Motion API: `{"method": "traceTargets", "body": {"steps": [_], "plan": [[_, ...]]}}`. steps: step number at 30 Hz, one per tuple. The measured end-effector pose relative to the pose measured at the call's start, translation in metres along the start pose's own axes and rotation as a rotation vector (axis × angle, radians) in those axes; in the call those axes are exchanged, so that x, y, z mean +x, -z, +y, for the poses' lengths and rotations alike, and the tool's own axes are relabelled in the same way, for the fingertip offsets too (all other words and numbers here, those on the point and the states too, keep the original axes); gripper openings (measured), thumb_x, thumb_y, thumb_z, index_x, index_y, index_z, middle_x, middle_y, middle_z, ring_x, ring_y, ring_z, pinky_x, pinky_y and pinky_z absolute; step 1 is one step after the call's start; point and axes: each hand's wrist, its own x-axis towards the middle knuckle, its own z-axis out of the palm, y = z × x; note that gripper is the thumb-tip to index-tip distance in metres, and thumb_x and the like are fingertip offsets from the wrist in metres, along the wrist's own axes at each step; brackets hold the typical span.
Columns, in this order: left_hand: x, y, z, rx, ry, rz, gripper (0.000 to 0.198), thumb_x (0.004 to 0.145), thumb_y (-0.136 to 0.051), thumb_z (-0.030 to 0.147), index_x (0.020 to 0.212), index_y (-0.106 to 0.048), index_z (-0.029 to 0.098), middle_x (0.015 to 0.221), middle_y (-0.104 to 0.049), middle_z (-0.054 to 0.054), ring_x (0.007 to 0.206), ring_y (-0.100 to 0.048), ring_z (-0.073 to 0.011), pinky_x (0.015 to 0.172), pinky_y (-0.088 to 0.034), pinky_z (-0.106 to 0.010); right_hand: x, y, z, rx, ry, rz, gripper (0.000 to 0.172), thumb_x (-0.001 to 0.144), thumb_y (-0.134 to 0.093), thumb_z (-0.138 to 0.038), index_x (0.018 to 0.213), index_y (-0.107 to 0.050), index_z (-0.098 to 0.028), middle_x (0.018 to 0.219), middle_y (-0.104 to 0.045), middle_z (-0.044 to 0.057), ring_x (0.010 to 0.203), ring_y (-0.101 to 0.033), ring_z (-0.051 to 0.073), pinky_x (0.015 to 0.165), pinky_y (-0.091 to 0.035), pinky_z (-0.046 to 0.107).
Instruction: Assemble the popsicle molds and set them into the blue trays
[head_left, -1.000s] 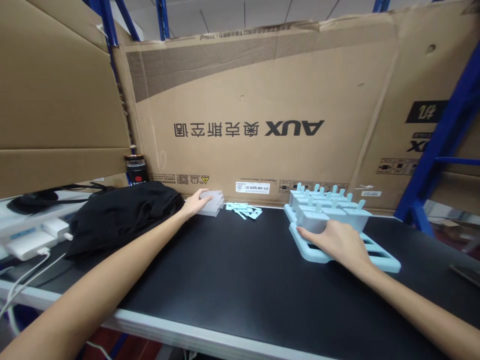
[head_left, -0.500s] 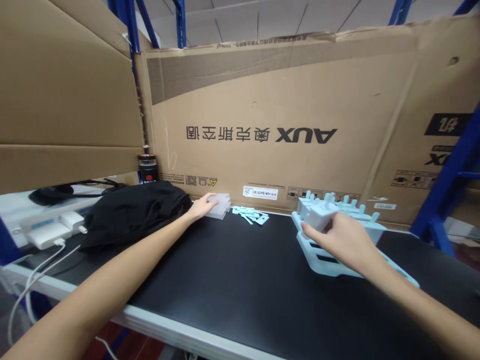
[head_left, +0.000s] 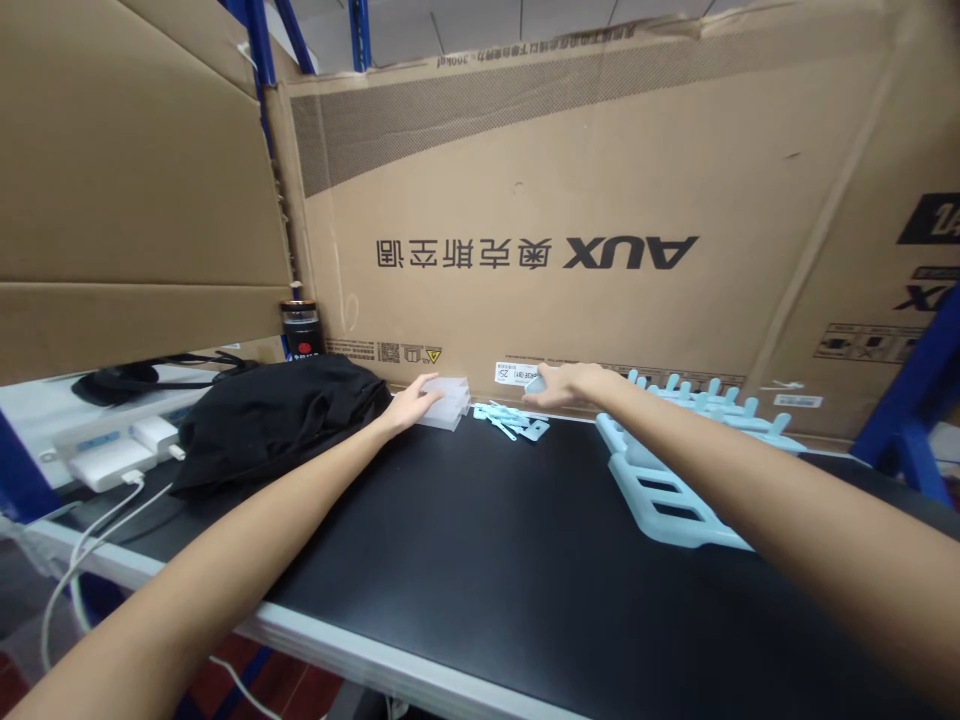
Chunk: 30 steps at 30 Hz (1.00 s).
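Note:
My left hand (head_left: 416, 400) rests with its fingers laid over a stack of translucent white mould cups (head_left: 450, 403) at the back of the black table. My right hand (head_left: 570, 385) reaches across to the middle, closed on a pale mould piece (head_left: 535, 384), just above a heap of light blue sticks (head_left: 514, 418). A light blue popsicle mould tray (head_left: 667, 500) lies under my right forearm; several cups with blue handles (head_left: 712, 400) stand in its far rows, and its near slots are open.
A black cloth bundle (head_left: 277, 410) lies left of the cups, a dark bottle (head_left: 300, 328) behind it. White chargers with cables (head_left: 112, 460) sit at the far left. A large cardboard box (head_left: 600, 200) walls the back; blue rack posts (head_left: 915, 400) stand right.
My right hand lifted a mould piece out of the tray and carried it left to above the blue sticks. My left hand stayed on the stacked cups.

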Motion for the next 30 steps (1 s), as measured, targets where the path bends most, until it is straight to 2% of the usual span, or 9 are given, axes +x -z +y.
{"method": "traceTargets", "body": {"steps": [4, 9, 14, 17, 22, 24, 26, 30], "plan": [[0.003, -0.002, -0.004, -0.049, 0.009, 0.005, 0.062, 0.086, -0.054, 0.060, 0.142, -0.047, 0.034, 0.138, -0.060, -0.006, 0.128, -0.054, -0.0313, 0.108, -0.038, -0.044, 0.004, 0.004, -0.003, -0.088, 0.058, -0.095, 0.071, 0.079, -0.057, -0.065, 0.132, -0.059, -0.018, 0.121, -0.064, 0.019, 0.112, -0.059, 0.038, 0.093, -0.043, 0.051], [0.006, -0.006, -0.009, -0.105, 0.012, 0.009, 0.062, 0.087, -0.053, 0.056, 0.142, -0.047, 0.027, 0.147, -0.050, -0.010, 0.137, -0.045, -0.0298, 0.113, -0.034, -0.042, 0.010, 0.001, -0.012, -0.116, 0.098, -0.100, 0.072, 0.076, -0.057, -0.073, 0.123, -0.066, -0.020, 0.122, -0.064, 0.018, 0.115, -0.057, 0.039, 0.095, -0.042, 0.051], [0.008, -0.009, -0.012, -0.160, 0.018, -0.010, 0.063, 0.089, -0.052, 0.051, 0.144, -0.043, 0.023, 0.151, -0.045, -0.013, 0.140, -0.042, -0.0280, 0.114, -0.033, -0.040, 0.016, -0.003, -0.009, -0.041, 0.091, -0.105, 0.085, 0.076, -0.055, -0.074, 0.137, -0.053, -0.015, 0.127, -0.060, 0.021, 0.115, -0.056, 0.040, 0.095, -0.042, 0.053], [0.009, -0.009, -0.013, -0.194, 0.013, -0.020, 0.056, 0.091, -0.049, 0.046, 0.142, -0.045, 0.023, 0.151, -0.046, -0.011, 0.140, -0.042, -0.0264, 0.116, -0.031, -0.040, 0.019, -0.002, -0.008, 0.054, 0.153, -0.132, 0.075, 0.078, -0.061, -0.064, 0.133, -0.054, -0.013, 0.124, -0.061, 0.019, 0.108, -0.061, 0.034, 0.090, -0.046, 0.043], [0.008, -0.007, -0.012, -0.250, -0.016, -0.039, 0.051, 0.092, -0.048, 0.044, 0.138, -0.050, 0.022, 0.148, -0.050, -0.008, 0.137, -0.045, -0.0248, 0.116, -0.033, -0.038, 0.018, 0.005, -0.020, 0.258, 0.283, -0.115, 0.059, 0.067, -0.078, -0.043, 0.117, -0.062, -0.014, 0.112, -0.066, 0.012, 0.098, -0.063, 0.027, 0.079, -0.048, 0.032], [0.008, -0.006, -0.012, -0.271, -0.030, -0.045, 0.050, 0.092, -0.047, 0.044, 0.136, -0.052, 0.022, 0.146, -0.052, -0.007, 0.136, -0.047, -0.0245, 0.115, -0.034, -0.038, 0.016, 0.009, -0.028, 0.367, 0.320, -0.103, 0.042, 0.075, -0.072, -0.046, 0.103, -0.067, -0.014, 0.102, -0.068, 0.010, 0.091, -0.064, 0.024, 0.075, -0.048, 0.030], [0.008, -0.006, -0.012, -0.293, -0.040, -0.054, 0.049, 0.092, -0.047, 0.045, 0.135, -0.054, 0.022, 0.144, -0.054, -0.006, 0.134, -0.049, -0.0245, 0.115, -0.035, -0.038, 0.015, 0.011, -0.037, 0.493, 0.339, -0.087, 0.034, 0.085, -0.062, -0.047, 0.095, -0.068, -0.015, 0.096, -0.069, 0.009, 0.086, -0.064, 0.020, 0.071, -0.048, 0.027], [0.006, -0.006, -0.009, -0.334, -0.053, -0.067, 0.051, 0.094, -0.042, 0.048, 0.135, -0.055, 0.021, 0.145, -0.054, -0.005, 0.134, -0.049, -0.0235, 0.114, -0.037, -0.035, 0.017, 0.007, -0.058, 0.754, 0.285, 0.011, 0.033, 0.088, -0.060, -0.035, 0.116, -0.059, -0.016, 0.104, -0.067, 0.009, 0.081, -0.064, 0.015, 0.064, -0.049, 0.022]]}}
